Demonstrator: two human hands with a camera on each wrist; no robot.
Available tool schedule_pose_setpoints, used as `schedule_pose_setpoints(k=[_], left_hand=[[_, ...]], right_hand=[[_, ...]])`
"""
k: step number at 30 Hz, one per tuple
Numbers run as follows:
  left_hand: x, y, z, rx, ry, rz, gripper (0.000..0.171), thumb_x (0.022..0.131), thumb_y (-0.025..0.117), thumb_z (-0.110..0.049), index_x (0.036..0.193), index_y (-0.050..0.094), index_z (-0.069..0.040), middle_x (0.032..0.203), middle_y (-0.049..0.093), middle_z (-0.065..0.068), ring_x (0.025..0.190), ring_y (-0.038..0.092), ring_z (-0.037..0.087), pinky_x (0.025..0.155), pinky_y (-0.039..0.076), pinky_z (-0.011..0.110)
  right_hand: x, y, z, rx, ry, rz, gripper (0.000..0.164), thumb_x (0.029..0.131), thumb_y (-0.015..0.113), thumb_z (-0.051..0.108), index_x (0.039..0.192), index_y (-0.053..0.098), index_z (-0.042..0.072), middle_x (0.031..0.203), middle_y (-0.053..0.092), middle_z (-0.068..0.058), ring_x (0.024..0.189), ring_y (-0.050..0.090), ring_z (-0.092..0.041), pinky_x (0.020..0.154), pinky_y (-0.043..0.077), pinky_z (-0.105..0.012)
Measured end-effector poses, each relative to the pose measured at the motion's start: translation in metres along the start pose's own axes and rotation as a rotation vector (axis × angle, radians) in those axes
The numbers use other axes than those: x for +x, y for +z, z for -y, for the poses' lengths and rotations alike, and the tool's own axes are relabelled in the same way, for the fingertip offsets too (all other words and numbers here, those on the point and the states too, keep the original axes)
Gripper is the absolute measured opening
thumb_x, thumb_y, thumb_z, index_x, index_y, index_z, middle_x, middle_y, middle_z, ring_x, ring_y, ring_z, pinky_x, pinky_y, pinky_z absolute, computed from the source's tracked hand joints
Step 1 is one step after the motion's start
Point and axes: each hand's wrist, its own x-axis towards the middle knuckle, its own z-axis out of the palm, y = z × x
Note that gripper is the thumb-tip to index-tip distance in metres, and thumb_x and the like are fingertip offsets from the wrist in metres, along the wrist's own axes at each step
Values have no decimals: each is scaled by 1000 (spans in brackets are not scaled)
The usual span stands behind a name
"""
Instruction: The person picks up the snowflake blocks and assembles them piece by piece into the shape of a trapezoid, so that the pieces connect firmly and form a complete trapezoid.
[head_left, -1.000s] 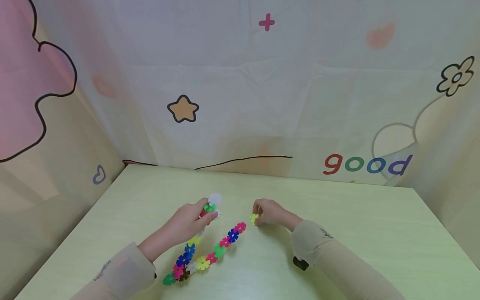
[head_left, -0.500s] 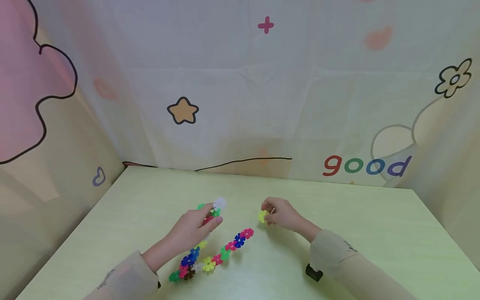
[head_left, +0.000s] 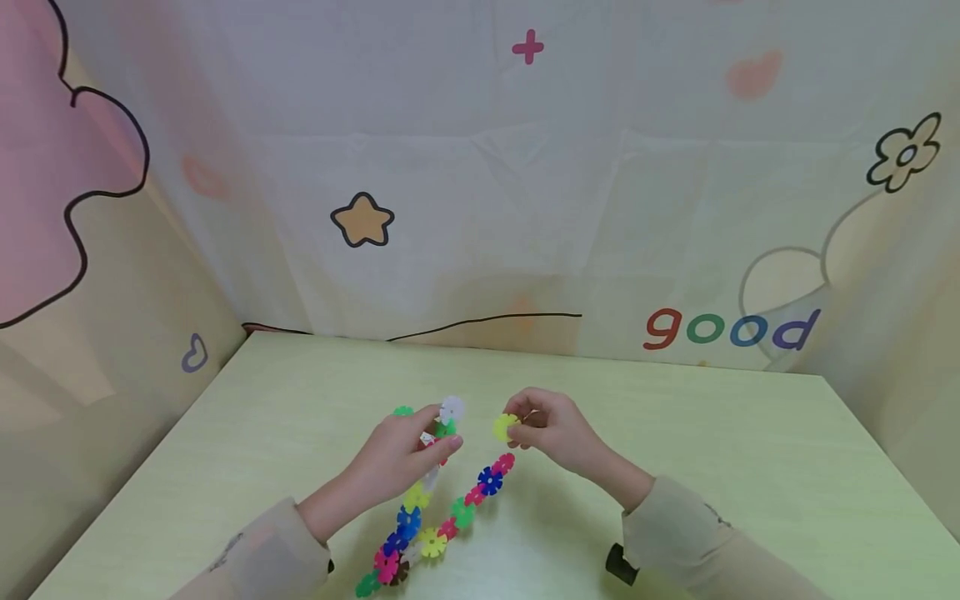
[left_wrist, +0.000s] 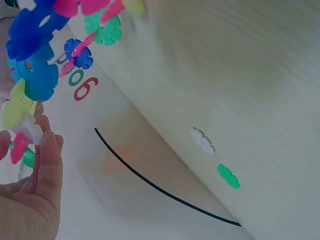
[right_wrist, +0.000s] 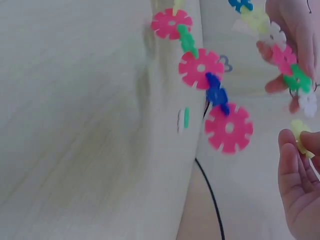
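Note:
My left hand grips one end of a chain of slotted snowflake discs in several colours. A white disc at that end sticks out past my fingers, joined to a green disc. The rest of the chain bends below in a V shape, its other arm rising to a pink disc. Between thumb and fingers, my right hand pinches a single yellow snowflake disc. A small gap separates this yellow disc from the white one, also seen in the right wrist view.
Two loose discs, one white and one green, lie on the pale table beyond my left hand. A printed curtain closes off the back and sides of the table.
My left hand has shifted right with the chain. The right hand first moved right, then back left with the yellow disc, narrowing the gap to the white disc.

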Motion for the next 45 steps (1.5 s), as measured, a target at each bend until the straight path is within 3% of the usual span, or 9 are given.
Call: schedule_pose_setpoints(k=[3, 7, 17, 27, 34, 45], left_hand=[[1, 2, -2, -24, -3, 15, 61, 85, 51, -44, 134, 34, -12, 93, 65, 3, 59, 57, 4, 52, 46, 19], [1, 5, -5, -35, 18, 11, 64, 86, 50, -45, 139, 23, -20, 91, 66, 4, 50, 52, 6, 48, 44, 22], [2, 14, -6, -59, 72, -37, 59, 87, 52, -34, 138, 26, -18, 87, 67, 5, 44, 49, 5, 45, 43, 21], [4, 21, -4, -83, 71, -96, 61, 86, 52, -39, 138, 27, -18, 91, 67, 5, 55, 56, 0, 51, 45, 18], [5, 26, -3, -112, 77, -158, 61, 85, 55, -36, 137, 28, -18, 89, 67, 5, 46, 52, 3, 47, 44, 19], [4, 30, -3, -134, 76, -185, 62, 85, 55, -35, 138, 29, -18, 91, 68, 8, 42, 50, 4, 44, 43, 20]], right_hand=[[-1, 8, 6, 22, -9, -9, 15, 82, 58, 3, 96, 55, -1, 89, 59, -17, 72, 64, -26, 64, 53, -26], [-2, 19, 10, 22, -32, -42, 13, 81, 59, 3, 94, 56, -1, 86, 59, -17, 71, 65, -28, 63, 52, -23], [-2, 36, 11, -1, -64, -156, 9, 80, 60, 0, 87, 56, 2, 81, 59, -14, 67, 66, -21, 61, 51, -21], [0, 47, 5, 19, -93, -257, 8, 78, 61, -3, 81, 54, 1, 78, 57, -14, 63, 64, -12, 59, 52, -21], [0, 52, 6, -16, -72, -348, 10, 76, 66, 2, 76, 57, 6, 75, 59, -7, 64, 60, -9, 61, 50, -18], [-3, 53, 6, -6, -70, -384, 11, 76, 66, 1, 76, 57, 8, 73, 62, -6, 63, 59, -8, 62, 50, -18]])
